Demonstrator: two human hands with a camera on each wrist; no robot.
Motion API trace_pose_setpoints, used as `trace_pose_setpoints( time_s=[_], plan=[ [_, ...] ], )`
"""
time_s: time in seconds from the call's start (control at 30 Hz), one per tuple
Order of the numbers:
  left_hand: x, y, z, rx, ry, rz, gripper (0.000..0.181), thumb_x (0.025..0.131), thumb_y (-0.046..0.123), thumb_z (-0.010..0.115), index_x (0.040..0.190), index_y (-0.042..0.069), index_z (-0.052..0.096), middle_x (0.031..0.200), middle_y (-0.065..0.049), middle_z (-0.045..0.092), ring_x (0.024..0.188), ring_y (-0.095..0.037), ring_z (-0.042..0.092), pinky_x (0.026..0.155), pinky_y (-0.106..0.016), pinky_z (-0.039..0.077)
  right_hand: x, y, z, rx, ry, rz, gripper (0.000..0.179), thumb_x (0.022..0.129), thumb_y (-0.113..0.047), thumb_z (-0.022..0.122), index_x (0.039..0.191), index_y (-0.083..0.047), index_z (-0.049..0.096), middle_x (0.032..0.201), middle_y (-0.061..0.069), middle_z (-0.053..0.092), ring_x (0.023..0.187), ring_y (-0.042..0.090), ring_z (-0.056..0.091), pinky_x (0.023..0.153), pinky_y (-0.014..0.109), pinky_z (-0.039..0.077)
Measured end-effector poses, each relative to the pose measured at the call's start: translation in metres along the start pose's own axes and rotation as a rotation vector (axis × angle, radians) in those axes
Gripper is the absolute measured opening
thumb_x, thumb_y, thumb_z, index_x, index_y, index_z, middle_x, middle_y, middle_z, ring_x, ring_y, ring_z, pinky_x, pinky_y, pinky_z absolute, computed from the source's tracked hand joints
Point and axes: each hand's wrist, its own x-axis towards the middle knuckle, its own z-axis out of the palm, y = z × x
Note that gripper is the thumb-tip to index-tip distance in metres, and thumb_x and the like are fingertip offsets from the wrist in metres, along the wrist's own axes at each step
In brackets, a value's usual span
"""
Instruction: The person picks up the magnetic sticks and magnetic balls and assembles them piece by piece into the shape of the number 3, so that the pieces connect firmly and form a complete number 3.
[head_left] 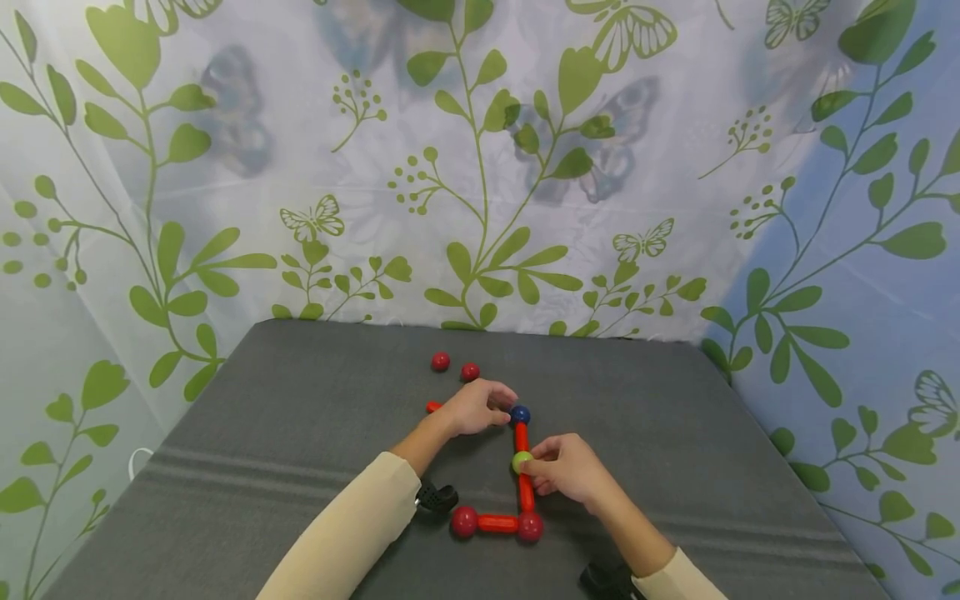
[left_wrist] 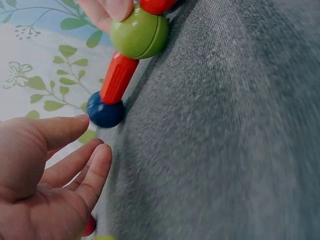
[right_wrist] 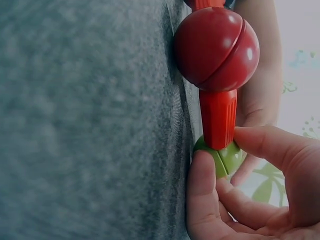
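A chain of balls and rods lies on the grey surface. My right hand pinches the green ball between thumb and fingers, seen closely in the right wrist view. One orange-red rod links it to the blue ball. A second rod runs from the green ball to a dark red ball. From there a sideways rod joins another dark red ball. My left hand is beside the blue ball; in the left wrist view its thumb and fingers are spread, holding nothing.
Two small red balls lie beyond my left hand. Another orange-red rod is partly hidden behind that hand. A curtain printed with leaves and butterflies hangs past the far edge of the grey surface.
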Motion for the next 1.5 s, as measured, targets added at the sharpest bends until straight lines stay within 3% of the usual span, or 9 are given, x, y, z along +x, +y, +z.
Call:
trace_pose_setpoints(
  time_s=[0.23, 0.47, 0.77, 0.9, 1.2, 1.5],
  plan=[
    [-0.021, 0.001, -0.020, 0.091, 0.086, 0.040, 0.029, 0.095, 0.011, 0.072, 0.124, 0.005, 0.070, 0.112, -0.007, 0.074, 0.103, -0.022, 0.068, 0.086, -0.036, 0.058, -0.003, 0.002, 0.000, 0.015, 0.024, -0.002, 0.031, 0.087, -0.018, 0.082, 0.104, 0.005, 0.070, 0.086, 0.011, 0.072, 0.065, 0.018, 0.070, 0.064, 0.036, 0.062],
    [-0.048, -0.009, -0.039, 0.206, 0.171, 0.056, 0.021, 0.095, 0.010, 0.073, 0.114, 0.004, 0.073, 0.104, -0.004, 0.073, 0.095, -0.017, 0.067, 0.089, -0.038, 0.056, -0.004, 0.003, -0.001, 0.014, 0.024, -0.004, 0.033, 0.086, -0.018, 0.083, 0.105, 0.006, 0.069, 0.088, 0.012, 0.071, 0.066, 0.018, 0.070, 0.064, 0.036, 0.062],
    [-0.074, -0.018, -0.042, 0.313, 0.192, 0.065, 0.015, 0.092, 0.010, 0.076, 0.106, 0.005, 0.076, 0.096, -0.002, 0.071, 0.087, -0.015, 0.065, 0.081, -0.034, 0.055, -0.002, 0.007, -0.002, 0.015, -0.004, -0.016, 0.033, 0.087, -0.019, 0.083, 0.106, 0.005, 0.069, 0.089, 0.011, 0.073, 0.067, 0.019, 0.070, 0.065, 0.037, 0.062],
    [-0.080, -0.023, -0.040, 0.334, 0.202, 0.068, 0.016, 0.089, 0.010, 0.079, 0.105, 0.007, 0.077, 0.097, -0.004, 0.071, 0.088, -0.017, 0.065, 0.082, -0.036, 0.055, 0.000, 0.008, -0.002, 0.015, -0.011, -0.017, 0.034, 0.087, -0.021, 0.083, 0.107, 0.004, 0.070, 0.089, 0.011, 0.073, 0.067, 0.019, 0.070, 0.065, 0.038, 0.062],
    [-0.086, -0.036, -0.040, 0.282, 0.240, 0.006, 0.023, 0.081, 0.008, 0.086, 0.103, 0.010, 0.078, 0.095, -0.002, 0.069, 0.088, -0.017, 0.063, 0.082, -0.037, 0.055, 0.000, 0.008, -0.003, 0.039, -0.027, -0.011, 0.036, 0.087, -0.021, 0.083, 0.107, 0.005, 0.069, 0.090, 0.012, 0.072, 0.067, 0.019, 0.071, 0.065, 0.037, 0.062],
    [-0.082, -0.039, -0.039, 0.298, 0.171, 0.031, 0.026, 0.080, 0.006, 0.086, 0.105, 0.007, 0.077, 0.094, -0.003, 0.068, 0.083, -0.014, 0.060, 0.076, -0.029, 0.052, 0.002, 0.011, -0.005, 0.053, -0.042, -0.017, 0.036, 0.087, -0.023, 0.083, 0.107, 0.004, 0.069, 0.090, 0.011, 0.072, 0.068, 0.019, 0.071, 0.067, 0.037, 0.062]
  ],
)
